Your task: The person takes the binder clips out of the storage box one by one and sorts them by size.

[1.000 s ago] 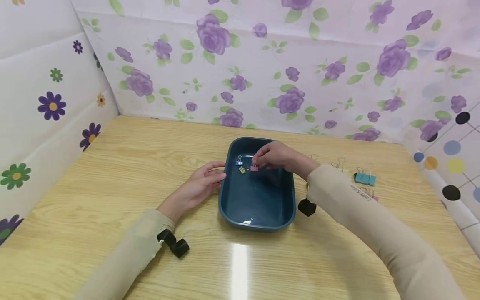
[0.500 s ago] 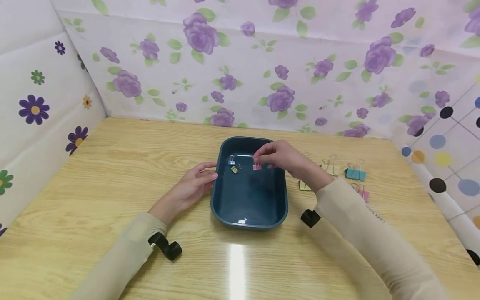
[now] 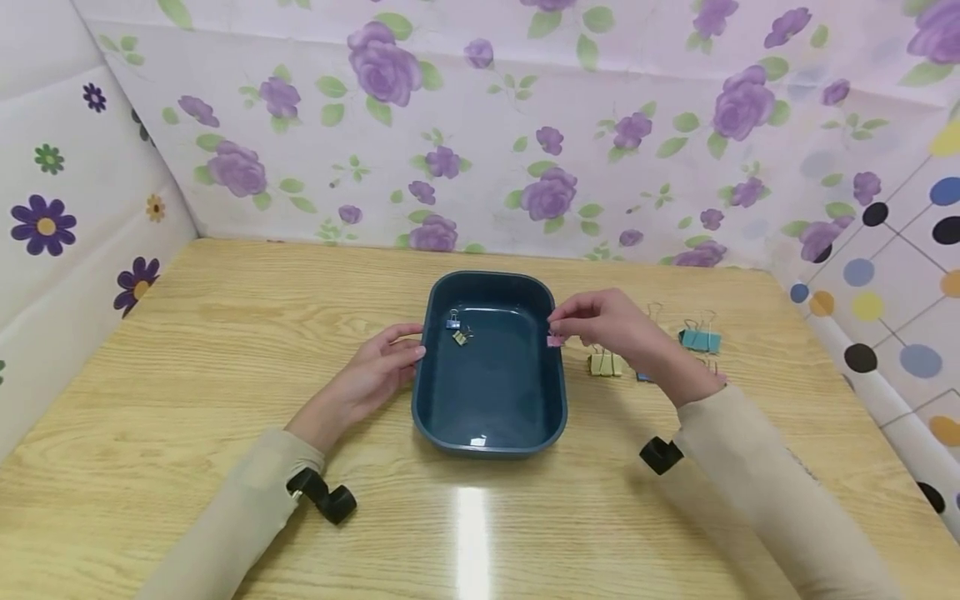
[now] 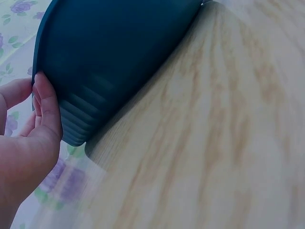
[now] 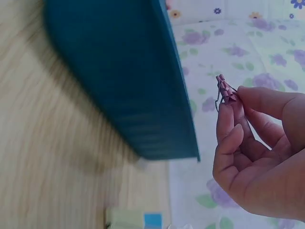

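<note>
My right hand (image 3: pixel 618 329) pinches a small pink binder clip (image 3: pixel 554 342) between thumb and fingertips, and the clip overlaps the tray's right rim in the head view. From the right wrist, the clip (image 5: pixel 227 93) shows beside the tray wall (image 5: pixel 143 95), its wire handles visible. My left hand (image 3: pixel 371 375) touches the left side of the dark blue tray (image 3: pixel 487 400), fingertips right at the rim. Closer up, its thumb and fingers (image 4: pixel 47 102) lie against the outer wall. Inside the tray, near its far left, sit a small blue clip (image 3: pixel 453 323) and a small yellow clip (image 3: pixel 460 337).
Larger binder clips lie on the wooden table (image 3: pixel 300 292) right of the tray: a yellow one (image 3: pixel 604 363), a teal one (image 3: pixel 700 340) and a blue one (image 3: pixel 643 377) partly behind my right hand. Floral cloth (image 3: pixel 465 125) stands behind the table.
My right hand has moved right with the pink binder clip, from over the tray's inside to its right rim. The left hand stays at the tray. The head view has turned slightly right.
</note>
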`<state>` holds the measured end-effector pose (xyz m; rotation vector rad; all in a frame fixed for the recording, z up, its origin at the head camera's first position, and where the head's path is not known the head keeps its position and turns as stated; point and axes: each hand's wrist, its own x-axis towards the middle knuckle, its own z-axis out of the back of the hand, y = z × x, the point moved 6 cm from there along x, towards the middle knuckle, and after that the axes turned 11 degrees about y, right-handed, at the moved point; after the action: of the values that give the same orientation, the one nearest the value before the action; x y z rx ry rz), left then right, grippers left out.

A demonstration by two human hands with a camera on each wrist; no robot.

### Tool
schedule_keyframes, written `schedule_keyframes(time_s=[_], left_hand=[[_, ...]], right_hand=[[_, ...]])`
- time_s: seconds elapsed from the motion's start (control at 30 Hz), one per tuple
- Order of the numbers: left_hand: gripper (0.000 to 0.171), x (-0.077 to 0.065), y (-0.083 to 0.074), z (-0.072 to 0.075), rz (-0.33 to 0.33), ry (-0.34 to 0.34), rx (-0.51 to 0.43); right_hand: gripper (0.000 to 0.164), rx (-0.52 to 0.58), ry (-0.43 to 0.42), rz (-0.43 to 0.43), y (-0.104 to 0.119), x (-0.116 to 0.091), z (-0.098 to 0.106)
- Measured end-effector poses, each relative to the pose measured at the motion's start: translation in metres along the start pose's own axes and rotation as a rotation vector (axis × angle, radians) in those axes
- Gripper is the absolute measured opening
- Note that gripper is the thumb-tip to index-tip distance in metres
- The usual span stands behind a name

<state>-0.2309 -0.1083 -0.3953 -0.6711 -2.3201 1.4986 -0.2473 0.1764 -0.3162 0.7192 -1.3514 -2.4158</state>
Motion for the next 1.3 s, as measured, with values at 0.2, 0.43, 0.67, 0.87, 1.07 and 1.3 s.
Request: schedule_keyframes(time_s=[0.2,0.43,0.67,0.87,1.07,1.3], left_hand=[[0.031,0.000,0.000,0.000,0.000,-0.002,-0.013],[0.032,-0.001,0.000,0.000,-0.004,-0.001,-0.009],[0.033,-0.001,0.000,-0.001,0.013,-0.006,-0.011],[0.035,0.000,0.000,-0.002,0.023,-0.009,-0.002],[0.034,-0.001,0.000,-0.001,0.019,-0.010,0.002],[0.034,-0.001,-0.001,-0.001,0.022,-0.008,0.009]], right_hand=[[0.026,-0.014,0.023,-0.004,-0.018,-0.011,0.006],[0.028,-0.013,0.044,-0.024,-0.036,-0.020,0.011],[0.026,-0.028,0.066,-0.075,-0.057,-0.029,0.012],[0.022,-0.060,0.078,-0.084,-0.073,-0.038,0.011],[0.021,-0.099,0.066,-0.066,-0.081,-0.042,0.011],[0.018,-0.095,0.068,-0.064,-0.090,-0.043,0.009]])
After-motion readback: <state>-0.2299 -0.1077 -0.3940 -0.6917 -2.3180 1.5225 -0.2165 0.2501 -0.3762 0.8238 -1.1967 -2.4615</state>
